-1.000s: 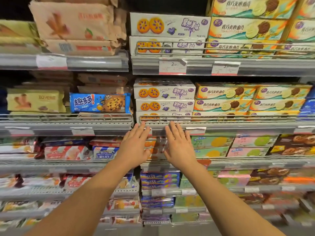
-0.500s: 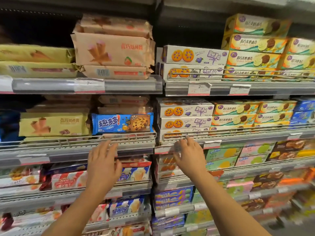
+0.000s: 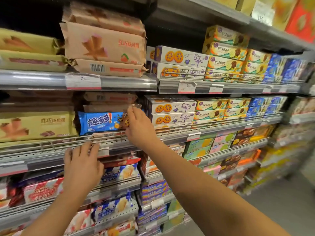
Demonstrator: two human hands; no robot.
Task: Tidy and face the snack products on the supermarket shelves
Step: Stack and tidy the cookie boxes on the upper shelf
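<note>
The right hand (image 3: 139, 126) pinches the right end of the blue cookie pack (image 3: 100, 123), which lies on the middle shelf behind the wire rail (image 3: 68, 139), between a yellow pack (image 3: 35, 125) and white boxes (image 3: 172, 108). The left hand (image 3: 81, 166), fingers spread and holding nothing, rests against the shelf edge (image 3: 34, 159) below.

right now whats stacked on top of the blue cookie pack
Two pinkish-tan wafer packs lie flat on the blue cookie pack, the upper one showing a barcode. The right hand covers the blue pack's right end; what sits behind the stack is in shadow.
</note>
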